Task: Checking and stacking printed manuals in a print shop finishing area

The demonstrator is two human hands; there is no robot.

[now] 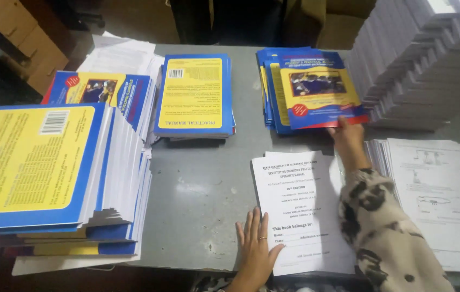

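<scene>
Stacked yellow-and-blue books point(40, 173) loom at nine o'clock. At five o'clock lies the white title-page block point(300, 211), the left hand point(256, 246) flat and open on its lower corner. At one o'clock, the right hand point(347, 138) pinches the top cover point(319, 89).

Left hand point(255, 243) lies flat, fingers spread, on the lower left corner of a white printed text block point(300, 211) resting on the grey tabletop point(197, 189). Right hand point(347, 138), sleeve in a dark-blotched pattern, reaches forward and touches the near edge of the top blue-and-yellow cover point(319, 89) on a fanned pile. Stacks of bound books point(51, 167) stand left, another yellow-backed stack point(194, 97) centre, tall white page stacks point(419, 59) right, loose printed sheets point(435, 194) beside the right arm.
</scene>
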